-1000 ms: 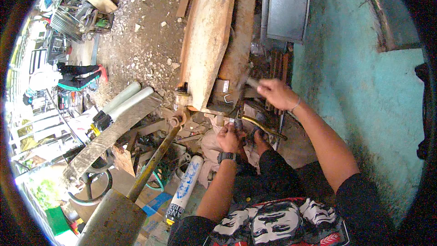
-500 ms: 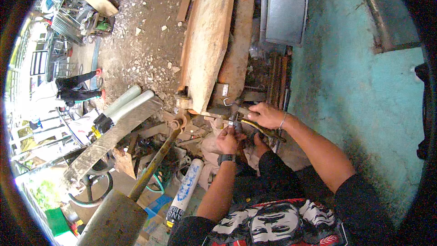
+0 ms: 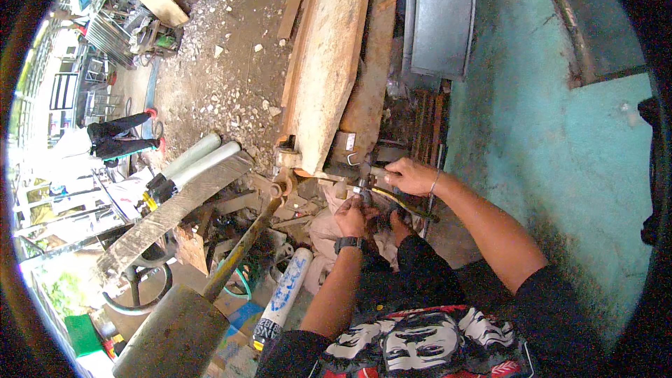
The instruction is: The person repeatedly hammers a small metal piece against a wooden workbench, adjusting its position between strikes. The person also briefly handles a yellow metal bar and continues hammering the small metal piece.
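My right hand (image 3: pixel 413 176) is closed round the handle of what looks like a hammer (image 3: pixel 367 171), its dark head pointing left. Just below that head, my left hand (image 3: pixel 350 215) has its fingers pinched together at a small dark piece with a pale spot (image 3: pixel 359 191). Its exact kind is too small to tell. A long thin yellow-and-black thing (image 3: pixel 402 198) slants beneath my right hand. Close in front of both hands, the near end of a long pale wooden board (image 3: pixel 325 77) lies beside a small white bracket-like plate (image 3: pixel 347 141).
A rusty pole with a large cylinder (image 3: pixel 175 336) rises at lower left. White tubes (image 3: pixel 210 161), a plank (image 3: pixel 182 206) and a printed white tube (image 3: pixel 285 290) lie nearby. The teal wall (image 3: pixel 532 147) and a grey metal panel (image 3: pixel 441 17) stand right. Another person (image 3: pixel 105 136) is at far left.
The whole view has shifted slightly. The hammer-like tool and both hands stay close together in nearly the same pose, with the tool's head a little nearer the left fingers.
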Available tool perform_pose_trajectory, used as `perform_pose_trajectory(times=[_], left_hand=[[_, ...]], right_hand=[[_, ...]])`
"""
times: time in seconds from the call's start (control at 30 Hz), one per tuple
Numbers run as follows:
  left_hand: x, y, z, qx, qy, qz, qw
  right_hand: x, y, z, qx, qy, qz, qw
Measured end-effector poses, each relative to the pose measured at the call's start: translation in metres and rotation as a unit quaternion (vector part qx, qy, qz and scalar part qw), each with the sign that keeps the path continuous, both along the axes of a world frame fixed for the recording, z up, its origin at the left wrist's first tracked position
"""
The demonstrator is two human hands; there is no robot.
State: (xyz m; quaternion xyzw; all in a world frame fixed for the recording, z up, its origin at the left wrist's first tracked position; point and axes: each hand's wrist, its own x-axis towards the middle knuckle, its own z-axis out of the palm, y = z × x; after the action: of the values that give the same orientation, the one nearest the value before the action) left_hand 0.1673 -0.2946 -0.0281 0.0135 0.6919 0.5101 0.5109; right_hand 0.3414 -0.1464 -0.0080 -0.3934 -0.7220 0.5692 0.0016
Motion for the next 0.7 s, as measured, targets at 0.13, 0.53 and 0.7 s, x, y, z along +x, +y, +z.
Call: perform_pose_trajectory(times=[0.13, 0.53, 0.7], left_hand=[[-0.006, -0.005, 0.007, -0.043, -0.061, 0.006, 0.997], [-0.029, -0.002, 0.174, -0.047, -0.339, -0.135, 0.93], [-0.039, -0.002, 0.244, -0.006, -0.318, -0.223, 0.921]], right_hand=[[0.01, -0.006, 0.022, 0.032, -0.004, -0.152, 0.988], [-0.012, -0.053, 0.179, -0.141, 0.247, -0.337, 0.898], [-0.034, -0.065, 0.231, -0.139, 0.303, -0.302, 0.893]])
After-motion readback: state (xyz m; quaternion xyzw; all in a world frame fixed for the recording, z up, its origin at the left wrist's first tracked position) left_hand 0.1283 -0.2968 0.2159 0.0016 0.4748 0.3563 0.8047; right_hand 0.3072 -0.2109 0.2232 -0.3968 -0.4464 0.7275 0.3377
